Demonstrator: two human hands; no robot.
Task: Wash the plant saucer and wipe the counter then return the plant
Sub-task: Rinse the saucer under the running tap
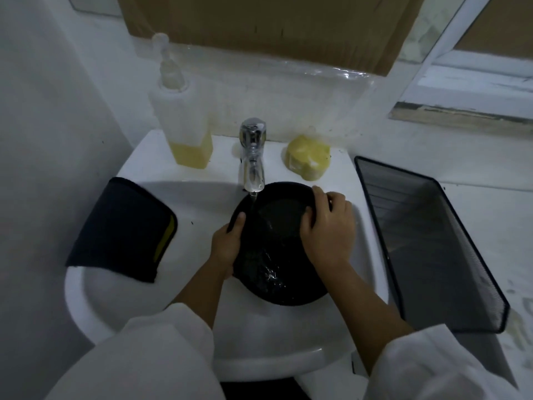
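Observation:
A round black plant saucer (274, 272) is tilted inside the white sink (202, 327), under the chrome tap (252, 157). Water runs from the tap onto the saucer and splashes on its lower part. My left hand (227, 243) grips the saucer's left rim, thumb on top. My right hand (327, 226) holds the upper right rim, fingers curled over the edge. The plant is not in view.
A dark cloth with a yellow edge (121, 229) hangs over the sink's left rim. A soap dispenser with yellow liquid (184, 119) and a yellow sponge (308, 160) stand behind the basin. A black mesh tray (432, 246) lies on the counter at the right.

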